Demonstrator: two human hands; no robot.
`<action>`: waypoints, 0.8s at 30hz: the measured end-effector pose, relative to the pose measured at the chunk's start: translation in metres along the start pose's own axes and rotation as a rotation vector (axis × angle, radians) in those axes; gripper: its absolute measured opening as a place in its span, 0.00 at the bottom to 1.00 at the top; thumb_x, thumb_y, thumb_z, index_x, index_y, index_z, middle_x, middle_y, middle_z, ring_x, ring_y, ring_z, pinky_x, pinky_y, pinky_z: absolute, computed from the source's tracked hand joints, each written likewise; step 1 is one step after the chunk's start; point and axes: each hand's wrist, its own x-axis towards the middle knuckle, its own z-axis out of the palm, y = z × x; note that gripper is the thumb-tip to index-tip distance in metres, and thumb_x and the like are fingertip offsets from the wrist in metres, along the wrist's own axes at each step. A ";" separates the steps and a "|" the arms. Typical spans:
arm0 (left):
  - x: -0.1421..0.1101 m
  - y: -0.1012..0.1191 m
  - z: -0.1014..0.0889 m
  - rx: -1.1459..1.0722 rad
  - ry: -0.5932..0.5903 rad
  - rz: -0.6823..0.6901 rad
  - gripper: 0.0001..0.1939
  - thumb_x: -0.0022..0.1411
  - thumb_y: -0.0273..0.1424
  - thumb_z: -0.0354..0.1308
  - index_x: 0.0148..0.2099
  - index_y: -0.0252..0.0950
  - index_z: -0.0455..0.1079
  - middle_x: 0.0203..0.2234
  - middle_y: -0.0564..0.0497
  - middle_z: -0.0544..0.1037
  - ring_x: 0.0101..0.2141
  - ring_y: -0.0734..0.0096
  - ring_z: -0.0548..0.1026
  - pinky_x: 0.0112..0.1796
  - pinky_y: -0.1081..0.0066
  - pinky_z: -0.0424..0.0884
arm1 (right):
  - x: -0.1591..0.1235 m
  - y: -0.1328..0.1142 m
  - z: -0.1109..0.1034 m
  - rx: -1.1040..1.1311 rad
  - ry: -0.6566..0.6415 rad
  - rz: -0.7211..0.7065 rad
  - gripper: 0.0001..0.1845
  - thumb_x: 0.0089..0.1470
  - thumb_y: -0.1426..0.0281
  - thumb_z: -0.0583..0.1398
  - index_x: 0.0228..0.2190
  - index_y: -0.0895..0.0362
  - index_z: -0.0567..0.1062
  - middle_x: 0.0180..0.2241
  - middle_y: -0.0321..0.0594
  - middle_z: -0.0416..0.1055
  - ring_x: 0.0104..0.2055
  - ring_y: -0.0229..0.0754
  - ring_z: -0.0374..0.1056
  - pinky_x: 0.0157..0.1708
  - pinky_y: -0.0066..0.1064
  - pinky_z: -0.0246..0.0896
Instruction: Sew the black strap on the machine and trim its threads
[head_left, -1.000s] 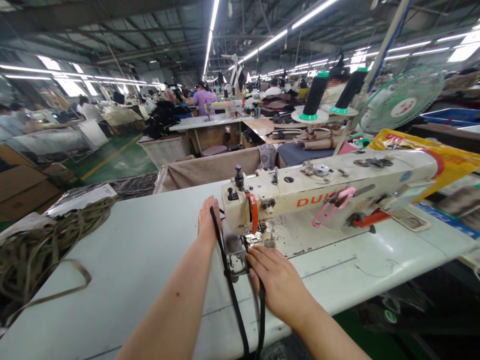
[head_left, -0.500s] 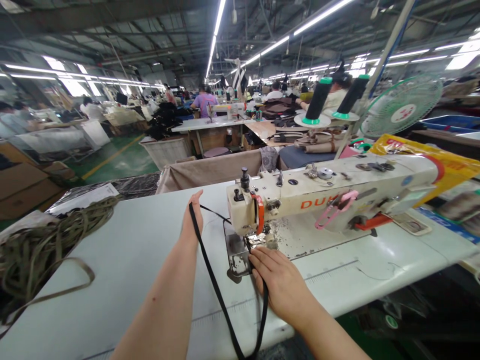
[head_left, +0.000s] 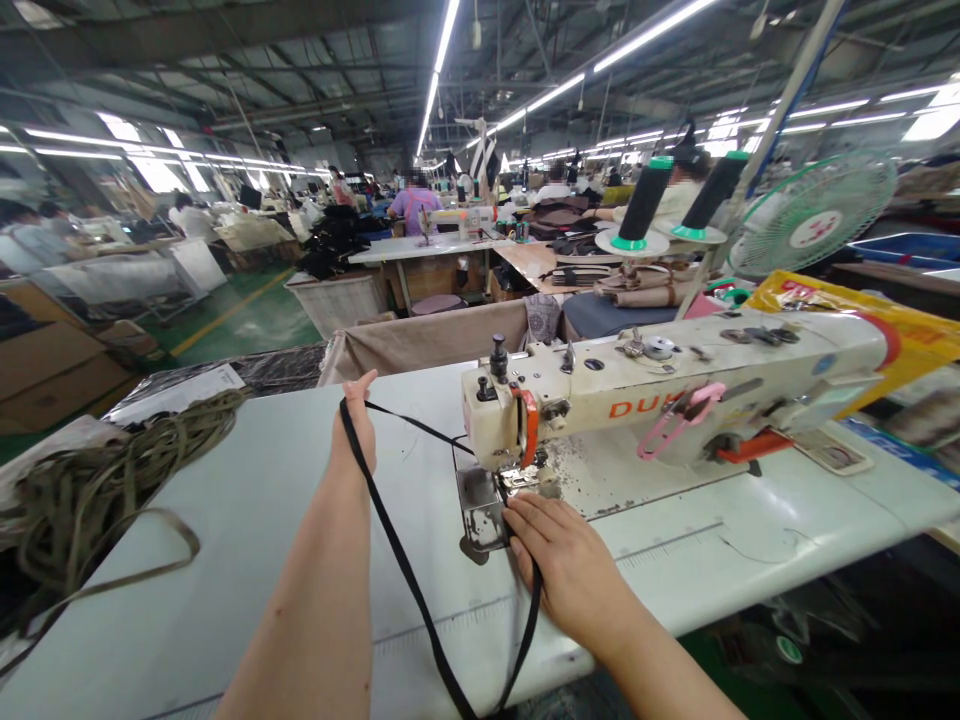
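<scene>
A narrow black strap (head_left: pixel 409 570) runs from behind the sewing machine (head_left: pixel 570 400) round my left hand (head_left: pixel 358 425), then hangs in a long loop past the table's front edge and comes back up under my right hand (head_left: pixel 559 545). My left hand, beyond and left of the needle area, keeps the strap taut; its thumb sticks out and its other fingers are mostly hidden. Just in front of the presser foot (head_left: pixel 519 480), my right hand presses the strap onto the metal needle plate (head_left: pixel 484 520), fingers held together.
Olive webbing (head_left: pixel 112 490) lies heaped at the table's left side. Thread cones (head_left: pixel 643 205) and a green fan (head_left: pixel 814 220) stand behind the machine, with a yellow bag (head_left: pixel 907 340) near its right end. Pink snips (head_left: pixel 679 422) rest against the machine arm. Co-workers sit farther back.
My left hand has moved left, away from the machine, drawing out more strap behind the needle area. My right hand stays at the presser foot. The view has shifted slightly.
</scene>
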 end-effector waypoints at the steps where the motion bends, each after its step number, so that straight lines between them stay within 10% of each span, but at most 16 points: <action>1: 0.001 0.001 -0.002 -0.012 0.012 -0.001 0.41 0.73 0.61 0.36 0.64 0.38 0.74 0.65 0.40 0.72 0.65 0.48 0.70 0.67 0.51 0.62 | 0.000 0.000 0.000 0.001 0.003 0.000 0.17 0.69 0.71 0.56 0.55 0.60 0.79 0.56 0.47 0.79 0.59 0.52 0.74 0.58 0.48 0.73; 24: 0.011 0.018 -0.062 -0.165 0.227 0.046 0.43 0.76 0.56 0.31 0.68 0.27 0.66 0.67 0.35 0.69 0.65 0.48 0.70 0.68 0.48 0.58 | -0.002 0.002 0.005 0.028 0.017 0.021 0.18 0.68 0.71 0.56 0.54 0.57 0.80 0.55 0.46 0.79 0.58 0.53 0.74 0.58 0.49 0.72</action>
